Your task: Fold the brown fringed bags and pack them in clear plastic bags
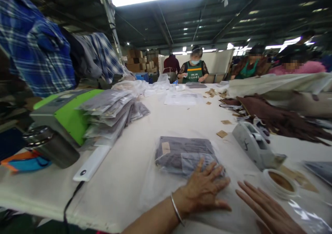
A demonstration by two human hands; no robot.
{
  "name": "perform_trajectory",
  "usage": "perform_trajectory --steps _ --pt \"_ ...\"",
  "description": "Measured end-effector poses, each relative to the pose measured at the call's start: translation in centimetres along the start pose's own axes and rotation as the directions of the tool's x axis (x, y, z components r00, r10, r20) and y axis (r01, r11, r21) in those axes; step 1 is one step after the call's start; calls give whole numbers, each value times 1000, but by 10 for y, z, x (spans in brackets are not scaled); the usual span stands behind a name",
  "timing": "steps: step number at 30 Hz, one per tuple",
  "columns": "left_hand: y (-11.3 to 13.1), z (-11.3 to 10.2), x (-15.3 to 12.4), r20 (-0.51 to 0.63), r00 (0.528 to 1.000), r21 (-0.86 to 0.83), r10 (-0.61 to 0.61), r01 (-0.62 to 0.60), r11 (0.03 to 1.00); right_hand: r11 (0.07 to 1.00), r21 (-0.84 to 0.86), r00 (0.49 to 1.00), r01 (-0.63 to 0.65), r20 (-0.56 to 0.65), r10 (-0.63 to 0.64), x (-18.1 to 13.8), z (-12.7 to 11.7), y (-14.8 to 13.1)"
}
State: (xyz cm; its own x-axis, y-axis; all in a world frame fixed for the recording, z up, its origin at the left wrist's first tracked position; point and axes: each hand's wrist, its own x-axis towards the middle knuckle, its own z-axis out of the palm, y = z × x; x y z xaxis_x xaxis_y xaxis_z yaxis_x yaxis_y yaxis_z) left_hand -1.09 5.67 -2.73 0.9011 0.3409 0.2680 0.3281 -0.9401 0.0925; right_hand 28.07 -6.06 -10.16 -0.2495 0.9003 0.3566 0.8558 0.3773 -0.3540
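A folded grey garment lies inside a clear plastic bag on the white table. A small tan tag and a paler rectangular patch show on the garment's upper side. My left hand, with a silver bangle at the wrist, rests with spread fingers on the near right part of the bag. To its right, my right hand is stretched out flat, apart from the garment, near a white round tub with brown contents. Neither hand grips anything.
At left stand a pile of bagged garments, a green-and-grey machine, a steel flask and a white corded device. A tape dispenser and brown fabric occupy the right. Co-workers are across the table.
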Motion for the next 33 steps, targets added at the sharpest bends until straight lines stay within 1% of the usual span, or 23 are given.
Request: perform_trajectory --steps 1,3,5,6,7,9,11,13,15,16,18,20,22,24,25,26,27,28,29,30,31,32,33 --pt "8 1 -11 20 1000 -25 6 -5 1000 993 -62 994 105 31 -103 11 2 -2" --pt "21 3 -36 95 995 -109 43 -33 993 971 -84 973 222 89 -214 29 4 -11" --pt "28 2 -58 148 984 -246 99 -61 967 967 -36 960 252 133 -245 38 1 -22" --pt "29 -1 -66 141 986 -307 93 -45 951 970 3 957 244 157 -242 40 -3 -28" --pt "28 -5 -71 117 992 -355 52 -7 935 973 48 957 224 180 -229 42 -6 -34" --pt "25 -14 -72 52 994 -399 -94 107 911 972 146 956 186 201 -214 44 -13 -46" --pt "22 -20 -63 64 983 -391 -173 184 902 959 233 959 163 191 -210 48 -16 -57" --pt "23 -18 -50 158 976 -349 -149 196 917 953 286 982 95 129 -136 52 -14 -63" --pt "28 -14 -38 244 959 -275 -147 213 937 946 320 997 -58 63 40 55 -10 -66" --pt "29 -13 -35 278 941 -220 -192 257 941 930 337 989 -145 42 139 57 -8 -66" --pt "27 -17 -36 329 880 -92 -343 391 916 884 376 957 -279 29 290 60 -4 -66" --pt "15 -32 -52 364 787 34 -498 524 851 840 420 929 -343 17 370 63 -2 -68" --pt "-8 -55 -82 353 705 108 -616 623 775 804 448 899 -390 -5 439 68 1 -71" --pt "-34 -79 -119 294 611 151 -735 729 668 777 459 866 -431 -33 500 74 4 -74" --pt "-47 -89 -136 259 578 133 -774 772 621 765 459 847 -452 -47 529 78 6 -74" --pt "-58 -96 -151 213 561 -11 -800 820 572 755 457 832 -470 -56 552 83 7 -74" --pt "-68 -100 -162 191 563 -210 -804 823 527 747 452 815 -488 -70 575 88 8 -73" --pt "-75 -100 -169 160 572 -423 -805 776 468 740 444 799 -505 -84 595 93 8 -72" --pt "-81 -97 -172 123 575 -609 -809 687 396 738 429 787 -521 -93 610 99 8 -70" --pt "-85 -92 -170 83 564 -724 -822 601 339 740 409 779 -534 -104 619 105 8 -67" --pt "-87 -84 -164 40 521 -757 -852 572 314 746 386 776 -542 -111 621 110 8 -64" --pt "-89 -77 -157 1 458 -729 -889 609 313 752 360 773 -552 -117 624 114 8 -61" --pt "-89 -69 -147 -37 387 -656 -921 686 315 756 330 768 -565 -125 628 119 9 -58"
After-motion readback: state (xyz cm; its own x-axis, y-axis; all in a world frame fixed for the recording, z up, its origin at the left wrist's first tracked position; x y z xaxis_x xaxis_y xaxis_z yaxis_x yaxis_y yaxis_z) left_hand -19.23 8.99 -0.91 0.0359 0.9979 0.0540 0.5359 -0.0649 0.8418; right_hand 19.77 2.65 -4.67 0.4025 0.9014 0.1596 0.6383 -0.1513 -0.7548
